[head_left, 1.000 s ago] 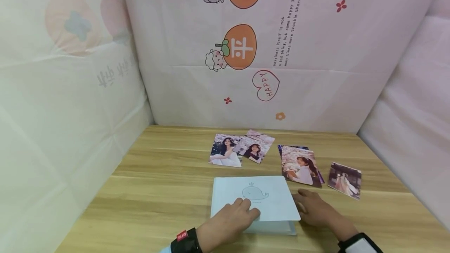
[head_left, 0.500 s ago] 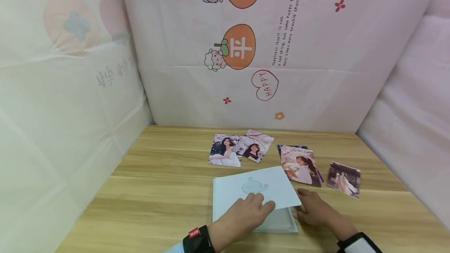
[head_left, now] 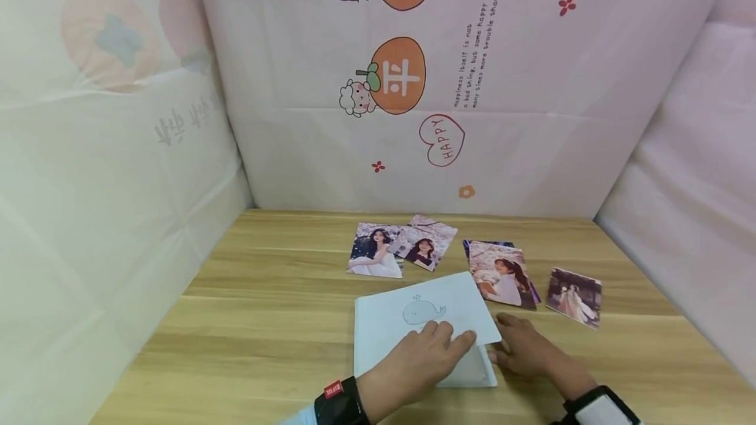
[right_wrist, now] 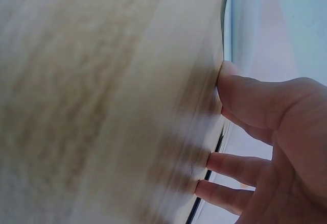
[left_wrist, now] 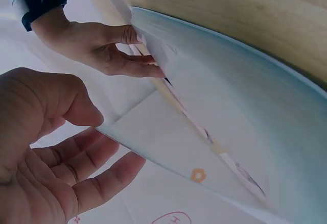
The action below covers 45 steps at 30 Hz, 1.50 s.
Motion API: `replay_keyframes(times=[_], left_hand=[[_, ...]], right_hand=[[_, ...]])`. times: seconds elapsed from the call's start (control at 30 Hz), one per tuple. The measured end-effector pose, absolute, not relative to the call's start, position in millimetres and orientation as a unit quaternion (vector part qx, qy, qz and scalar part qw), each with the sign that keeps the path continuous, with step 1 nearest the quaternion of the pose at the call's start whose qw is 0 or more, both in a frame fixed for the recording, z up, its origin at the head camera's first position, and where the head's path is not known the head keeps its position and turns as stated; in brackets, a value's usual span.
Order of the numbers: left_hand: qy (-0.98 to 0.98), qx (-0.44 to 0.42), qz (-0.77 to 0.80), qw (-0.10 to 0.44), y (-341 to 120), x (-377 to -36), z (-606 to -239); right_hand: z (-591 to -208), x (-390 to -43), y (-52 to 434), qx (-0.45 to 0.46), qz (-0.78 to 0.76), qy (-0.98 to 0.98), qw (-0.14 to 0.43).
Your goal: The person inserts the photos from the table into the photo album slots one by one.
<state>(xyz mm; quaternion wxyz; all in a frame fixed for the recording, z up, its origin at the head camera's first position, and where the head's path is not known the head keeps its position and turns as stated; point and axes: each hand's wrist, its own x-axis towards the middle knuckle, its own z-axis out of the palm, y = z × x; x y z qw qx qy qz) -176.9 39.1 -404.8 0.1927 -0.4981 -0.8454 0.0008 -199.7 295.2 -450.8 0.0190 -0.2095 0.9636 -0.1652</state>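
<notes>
A pale blue photo album [head_left: 378, 323] with a whale drawn on its cover lies on the wooden table. Its front cover is partly raised at the near right corner, and pale inner pages show beneath. My left hand [head_left: 413, 363] pinches the cover's edge between thumb and fingers, plain in the left wrist view, where the cover [left_wrist: 168, 168] stands lifted. At the album's right side, my right hand [head_left: 525, 346] touches the edge with its thumb; in the right wrist view its fairly straight fingers [right_wrist: 237, 168] rest their tips on the table.
Behind the album lie two overlapping photos, one of a person in white [head_left: 375, 254] and one with blossoms [head_left: 426, 244]. A small photo stack [head_left: 502, 274] lies to its right, with a single photo [head_left: 574, 297] farther right. White printed cloth walls [head_left: 295, 149] enclose the table [head_left: 254, 320].
My left hand has moved right and away from me, raising the album cover's near right corner and uncovering more of the inside. The right hand stays beside the album.
</notes>
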Motion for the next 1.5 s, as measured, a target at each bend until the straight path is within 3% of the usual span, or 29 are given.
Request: replay_keyframes(times=[0.17,0.67,1.1,1.33,1.5], left_hand=[[-0.856,-0.476,-0.055,0.193,30.2,-174.8,-395.3],[-0.802,-0.437,-0.238,0.33,-5.3,-178.8,-363.9],[-0.809,-0.405,-0.266,0.332,-22.2,-178.6,-355.8],[-0.794,-0.369,-0.301,0.377,-42.2,-177.6,-345.7],[-0.796,-0.355,-0.312,0.378,-52.6,-177.1,-341.4]], right_hand=[[-449.9,-198.3,295.7,-0.212,-0.174,0.961,0.024],[-450.7,-197.5,295.1,-0.2,-0.173,0.964,0.04],[-451.7,-197.6,294.8,-0.19,-0.175,0.965,0.046],[-450.9,-197.4,294.6,-0.192,-0.173,0.965,0.047],[-449.6,-197.4,295.0,-0.185,-0.181,0.964,0.06]])
